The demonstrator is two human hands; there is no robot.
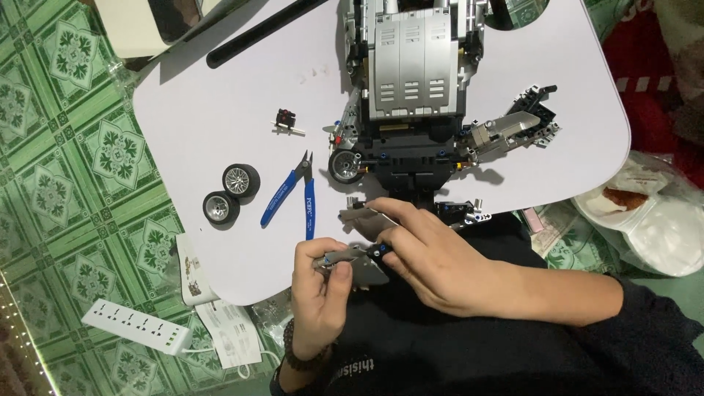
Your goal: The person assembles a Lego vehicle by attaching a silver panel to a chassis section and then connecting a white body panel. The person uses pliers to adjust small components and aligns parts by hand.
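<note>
My left hand [319, 293] and my right hand [433, 257] meet at the near edge of a white lap table [220, 132]. Together they hold a small grey panel piece with blue pins [352, 257]. The left hand pinches its left end. The right hand's fingers rest on its right end and on a second grey panel [367, 218] just above. A silver and black brick-built car model [414, 88] stands on the table beyond my hands, with a small wheel [343, 166] at its near left corner.
Blue-handled cutters [293, 194] lie left of my hands. Two loose wheels [231, 192] and a small black and red part [286, 121] sit farther left. A white power strip [136, 326] and paper leaflets [220, 323] lie on the green patterned floor. Plastic bags [645, 213] are at right.
</note>
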